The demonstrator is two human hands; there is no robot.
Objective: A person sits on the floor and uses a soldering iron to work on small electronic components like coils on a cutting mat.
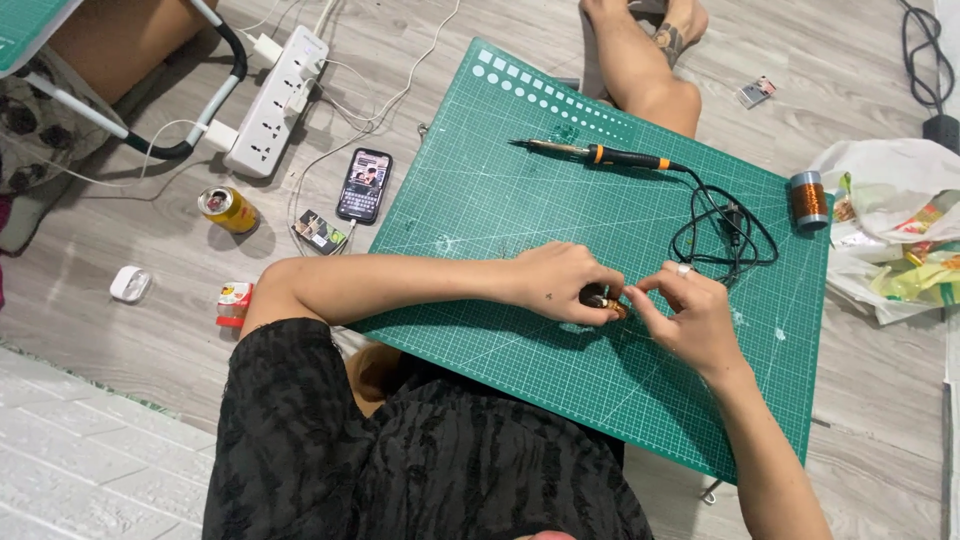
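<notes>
We hold a small dark coil (598, 298) between both hands, low on the green mat (500, 200). Our left hand (560, 282) has its fingers closed round the coil from above, while our right hand (690, 312) pinches at its copper-coloured end with thumb and forefinger, the other fingers loosely curled; a ring sits on one of them. The piece is so small and so covered that we cannot tell how firmly either grip sits, and it looks likely to slip or roll away if the pinch loosens. If a fine wire is in that pinch, we cannot see it, and a hard tug could snap or kink it. Just beyond the right fingers lies a tangled black cord (725, 235) running to the soldering iron (600, 154), which rests further ahead of both hands; a wrist catching that cord could drag the iron toward us, and we cannot tell if its tip is hot. A copper wire spool (808, 199) stands at the mat's edge, up and to the right of the right fingers, where a nudge could send it off. Away to the left of the left fingers, a phone (364, 185) and a drink can (228, 209) sit on the floor.
</notes>
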